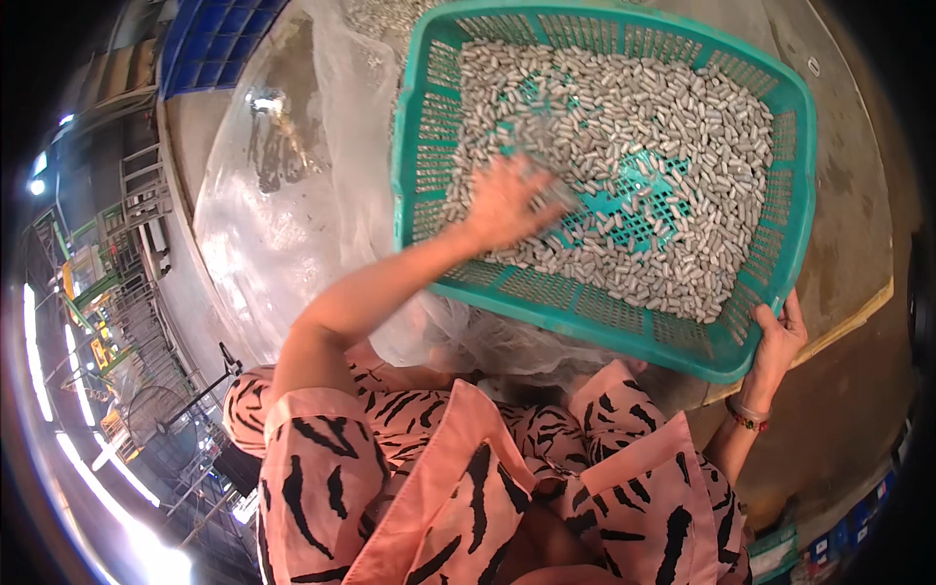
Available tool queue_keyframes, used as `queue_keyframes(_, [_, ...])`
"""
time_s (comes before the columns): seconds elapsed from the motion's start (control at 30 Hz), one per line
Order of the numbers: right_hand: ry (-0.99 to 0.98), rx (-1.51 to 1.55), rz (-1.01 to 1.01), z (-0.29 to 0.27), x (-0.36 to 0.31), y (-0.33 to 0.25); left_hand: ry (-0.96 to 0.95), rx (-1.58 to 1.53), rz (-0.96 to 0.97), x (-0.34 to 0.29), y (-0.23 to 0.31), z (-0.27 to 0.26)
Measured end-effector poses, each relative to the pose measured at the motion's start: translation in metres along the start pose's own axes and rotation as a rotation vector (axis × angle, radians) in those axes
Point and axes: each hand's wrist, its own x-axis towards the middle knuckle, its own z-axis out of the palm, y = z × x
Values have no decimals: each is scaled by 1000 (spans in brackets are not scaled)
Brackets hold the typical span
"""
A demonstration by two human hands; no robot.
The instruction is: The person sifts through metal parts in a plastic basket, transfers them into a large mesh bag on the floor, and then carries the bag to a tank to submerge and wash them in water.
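A green plastic basket (575, 302) with slotted walls holds a great many small grey, capsule-shaped pieces (721, 127). They lie in a loose layer, and the green mesh floor shows through in several gaps. My left hand (512, 200) reaches into the left half of the basket, among the pieces. Its fingers look spread, though motion blurs the tips and some pieces around them. At the basket's near right corner, my right hand (780, 336) grips the rim, fingers on the outer side. A beaded bracelet circles that wrist.
Clear plastic sheeting (341, 166) lies beneath and left of the basket, with wet-looking patches. A blue crate (214, 44) stands at the far left. Beyond the left edge are metal racks and a fan (156, 419). Brown floor (838, 409) shows at the right.
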Motion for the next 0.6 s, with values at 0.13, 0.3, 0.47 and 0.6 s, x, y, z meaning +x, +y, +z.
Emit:
queue_keyframes(0.13, [-34,36,12,-3,3,5,64,-325,560,18,84,27])
queue_keyframes(0.3, [-27,-1,-51,0,6,3,351,-170,680,131,122,28])
queue_keyframes(0.47, [-31,-113,-6,1,7,-10,540,22,439,174,46,-4])
queue_keyframes(0.6, [-32,-96,-90,-6,9,3,483,22,167,104,-22,5])
